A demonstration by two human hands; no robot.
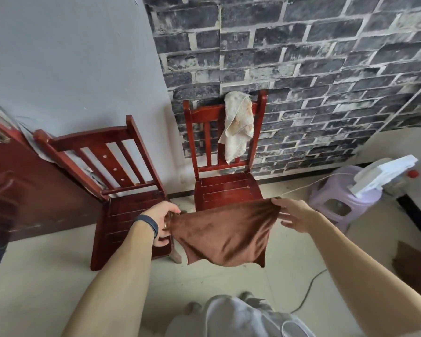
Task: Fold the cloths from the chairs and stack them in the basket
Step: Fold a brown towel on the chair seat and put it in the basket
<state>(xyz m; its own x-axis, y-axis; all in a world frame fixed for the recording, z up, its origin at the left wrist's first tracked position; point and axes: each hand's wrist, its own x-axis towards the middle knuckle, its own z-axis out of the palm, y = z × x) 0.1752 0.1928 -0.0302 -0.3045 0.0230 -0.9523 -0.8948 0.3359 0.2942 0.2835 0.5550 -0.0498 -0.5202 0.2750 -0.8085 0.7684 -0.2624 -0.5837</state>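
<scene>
Now the left hand (pixel 161 221) and the right hand (pixel 295 215) each pinch a top corner of the brown cloth (pixel 224 234), spreading it in the air before a red chair (pixel 229 188), likely for an even fold.

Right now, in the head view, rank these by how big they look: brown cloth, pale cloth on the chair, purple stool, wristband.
1. brown cloth, though being nearest the camera inflates it
2. purple stool, partly hidden
3. pale cloth
4. wristband
</scene>
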